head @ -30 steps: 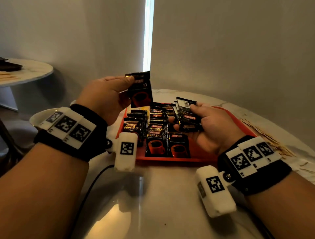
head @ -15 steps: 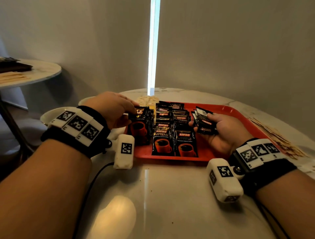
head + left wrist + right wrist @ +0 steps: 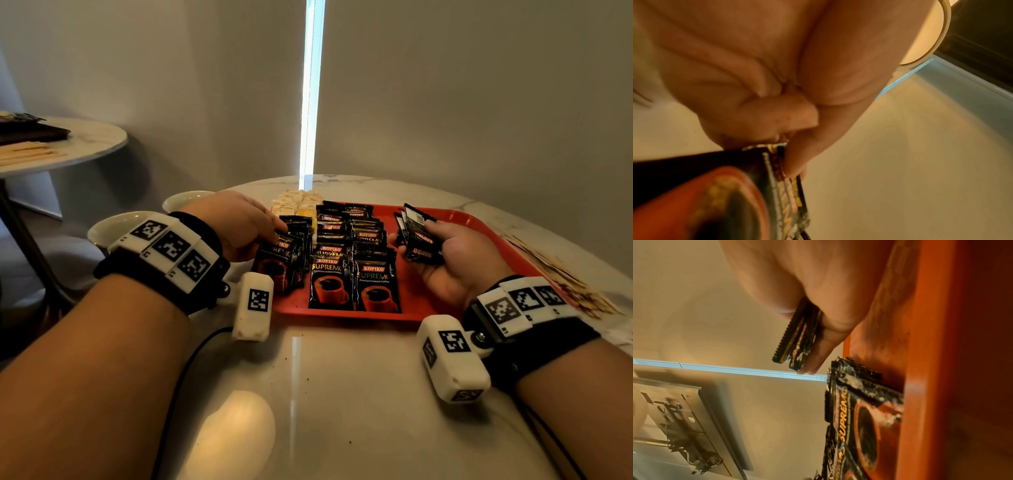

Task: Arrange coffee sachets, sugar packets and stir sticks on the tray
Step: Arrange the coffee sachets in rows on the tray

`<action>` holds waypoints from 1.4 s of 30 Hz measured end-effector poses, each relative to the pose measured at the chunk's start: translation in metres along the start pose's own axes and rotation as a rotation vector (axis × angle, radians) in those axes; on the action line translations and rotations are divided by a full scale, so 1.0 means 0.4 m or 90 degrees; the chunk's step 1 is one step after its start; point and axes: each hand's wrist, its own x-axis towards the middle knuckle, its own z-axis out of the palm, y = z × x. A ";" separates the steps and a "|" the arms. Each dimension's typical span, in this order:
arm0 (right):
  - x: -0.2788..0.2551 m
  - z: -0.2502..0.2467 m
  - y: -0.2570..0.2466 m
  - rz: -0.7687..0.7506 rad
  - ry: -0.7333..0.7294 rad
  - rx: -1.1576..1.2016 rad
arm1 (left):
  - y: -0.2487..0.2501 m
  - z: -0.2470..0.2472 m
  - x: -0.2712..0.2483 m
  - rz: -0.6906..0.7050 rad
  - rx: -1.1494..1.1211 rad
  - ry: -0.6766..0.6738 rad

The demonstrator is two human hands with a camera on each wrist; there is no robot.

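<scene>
A red tray sits on the marble table and carries rows of black coffee sachets. My left hand is at the tray's left edge and pinches the top of one coffee sachet at the front of the left row; the left wrist view shows the same sachet under my thumb. My right hand hovers over the tray's right half, gripping a fanned stack of sachets, with the stack's edges visible. Pale sugar packets lie at the tray's back left.
Wooden stir sticks lie loose on the table right of the tray. Two white bowls stand to the left. A second round table is at far left. A cable crosses the bare near table.
My left hand has come down from head height with its sachet to the left row on the tray. The right hand has stayed over the tray with its stack.
</scene>
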 end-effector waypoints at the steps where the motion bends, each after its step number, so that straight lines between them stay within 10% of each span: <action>1: -0.001 0.000 0.000 -0.001 0.002 -0.003 | 0.000 -0.001 0.002 -0.001 0.003 -0.005; 21: -0.013 0.004 -0.001 -0.010 -0.017 0.003 | 0.008 0.000 -0.009 0.010 0.073 0.028; 33: -0.057 0.073 -0.006 -0.024 -0.061 -0.054 | 0.050 0.089 -0.085 0.388 -0.141 -0.111; 42: -0.075 0.102 0.032 0.033 -0.120 -0.136 | 0.052 0.124 -0.104 0.409 0.031 -0.225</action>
